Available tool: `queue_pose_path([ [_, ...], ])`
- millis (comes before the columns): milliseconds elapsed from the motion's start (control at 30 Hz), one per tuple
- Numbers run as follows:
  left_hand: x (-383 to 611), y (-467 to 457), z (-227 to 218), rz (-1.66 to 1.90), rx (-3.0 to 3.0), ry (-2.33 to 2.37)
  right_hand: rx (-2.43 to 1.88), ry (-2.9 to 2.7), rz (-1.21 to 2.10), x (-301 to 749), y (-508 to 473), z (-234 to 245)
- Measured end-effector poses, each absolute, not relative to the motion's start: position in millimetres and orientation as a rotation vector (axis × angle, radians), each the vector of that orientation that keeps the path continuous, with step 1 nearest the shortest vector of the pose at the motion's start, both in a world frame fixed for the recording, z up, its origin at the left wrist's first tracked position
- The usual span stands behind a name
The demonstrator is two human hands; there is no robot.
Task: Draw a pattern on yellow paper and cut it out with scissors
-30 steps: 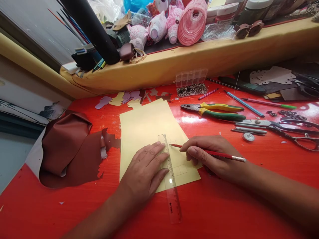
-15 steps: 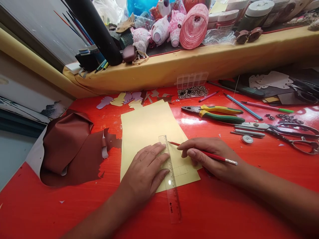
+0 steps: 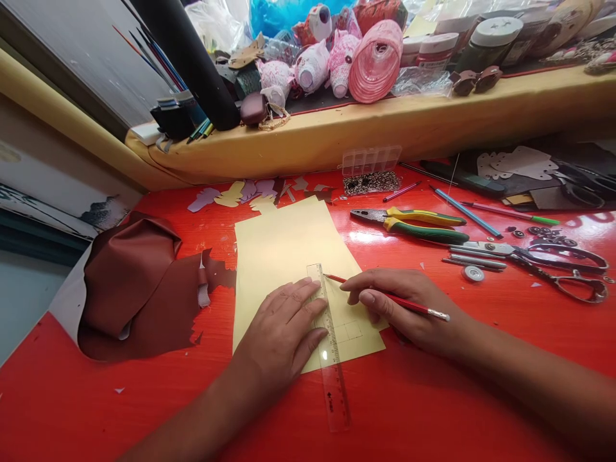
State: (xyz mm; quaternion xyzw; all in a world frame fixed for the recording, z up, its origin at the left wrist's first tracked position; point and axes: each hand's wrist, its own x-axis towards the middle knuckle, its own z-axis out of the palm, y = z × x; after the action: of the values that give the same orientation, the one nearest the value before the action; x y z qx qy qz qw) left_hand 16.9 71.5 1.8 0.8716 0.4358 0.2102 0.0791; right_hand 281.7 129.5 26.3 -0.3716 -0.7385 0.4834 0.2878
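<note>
One illegible logo [image 3: 330,403] on ruler [image 3: 332,367]

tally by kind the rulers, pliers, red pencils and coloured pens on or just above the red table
Ruler: 1
Pliers: 1 pair
Red pencil: 1
Coloured pens: 3 (blue, pink-and-green, magenta)
Total: 6

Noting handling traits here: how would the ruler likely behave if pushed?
The ruler looks thin and flat, so it would probably slide rather than tip. Its clear, glossy body suggests light plastic, likely fairly stiff. The left hand on top would likely resist that slide.
</note>
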Motion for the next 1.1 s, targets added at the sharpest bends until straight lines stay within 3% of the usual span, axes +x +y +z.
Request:
queue_pose_path([
  [1100, 15.1, 71.0, 1.2, 0.570, 2.646, 1.300, -0.990, -1.985, 1.270, 279.3, 131.8, 23.7],
])
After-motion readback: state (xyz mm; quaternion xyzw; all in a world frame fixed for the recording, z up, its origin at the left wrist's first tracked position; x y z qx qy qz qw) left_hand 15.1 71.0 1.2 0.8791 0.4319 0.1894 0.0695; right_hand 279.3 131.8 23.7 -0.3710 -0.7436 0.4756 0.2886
